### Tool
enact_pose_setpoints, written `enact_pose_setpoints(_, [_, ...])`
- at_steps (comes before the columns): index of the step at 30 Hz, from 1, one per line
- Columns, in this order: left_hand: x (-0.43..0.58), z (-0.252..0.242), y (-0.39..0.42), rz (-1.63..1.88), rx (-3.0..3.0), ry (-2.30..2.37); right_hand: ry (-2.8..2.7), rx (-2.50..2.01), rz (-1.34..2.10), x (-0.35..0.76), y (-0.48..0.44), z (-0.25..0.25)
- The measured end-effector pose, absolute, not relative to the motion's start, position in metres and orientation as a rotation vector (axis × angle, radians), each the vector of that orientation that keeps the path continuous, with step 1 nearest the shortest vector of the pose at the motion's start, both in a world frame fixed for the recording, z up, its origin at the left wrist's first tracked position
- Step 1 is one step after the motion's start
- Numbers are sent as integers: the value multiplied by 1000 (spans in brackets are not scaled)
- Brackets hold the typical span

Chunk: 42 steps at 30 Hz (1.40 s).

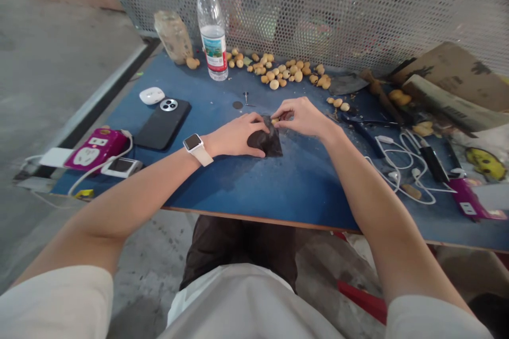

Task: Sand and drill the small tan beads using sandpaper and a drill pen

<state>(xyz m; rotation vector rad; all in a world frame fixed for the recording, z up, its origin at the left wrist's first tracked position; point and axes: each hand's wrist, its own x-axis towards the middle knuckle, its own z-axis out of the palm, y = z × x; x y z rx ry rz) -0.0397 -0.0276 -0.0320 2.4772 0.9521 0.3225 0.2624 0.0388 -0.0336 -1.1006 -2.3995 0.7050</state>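
Observation:
My left hand [240, 136], with a watch on its wrist, rests on a dark square sheet [274, 146] that looks like sandpaper. Its fingers are spread along the left side of the sheet. At the sheet's upper right corner, my right hand [301, 115] pinches a small yellowish gourd [275, 122] between thumb and fingers. The gourd is mostly covered by the fingertips, and I cannot tell whether it touches the sheet. Just beyond my hands lie a small dark disc [237, 105] and a little metal piece [246, 97].
Small gourds [274, 71] lie along the back of the blue table [238, 185], beside a water bottle [215, 45]. To the left are a phone [163, 127], a white mouse [151, 96] and a purple power strip [97, 148]. Pliers [363, 130], white earphones [413, 161] and cardboard [453, 79] occupy the right.

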Motion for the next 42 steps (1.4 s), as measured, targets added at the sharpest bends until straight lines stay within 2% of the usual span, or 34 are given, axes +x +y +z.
enact_pose_setpoints(5, [-40,-30,-28,312,2462,965,-2288,-1196,454,261,40,-38])
enact_pose_setpoints(11, [-39,-30,-29,329,2470,965,-2340,-1133,698,271,38,-40])
enact_pose_setpoints(16, [-37,-29,-30,307,2480,983,-2291,-1122,527,263,34,-41])
enact_pose_setpoints(21, [-39,-29,-30,310,2483,976,-2410,-1050,713,261,30,-37])
enact_pose_setpoints(27, [-39,-29,-30,315,2475,981,-2305,-1152,558,257,30,-37])
enact_pose_setpoints(32, [-38,-29,-30,299,2468,1002,-2483,-1090,795,258,13,-15])
enact_pose_setpoints(38, [-38,-32,-28,317,2465,1006,-2403,-1012,645,256,-19,-13])
enact_pose_setpoints(42, [-37,-35,-30,311,2504,1014,-2246,-901,702,253,-28,-25])
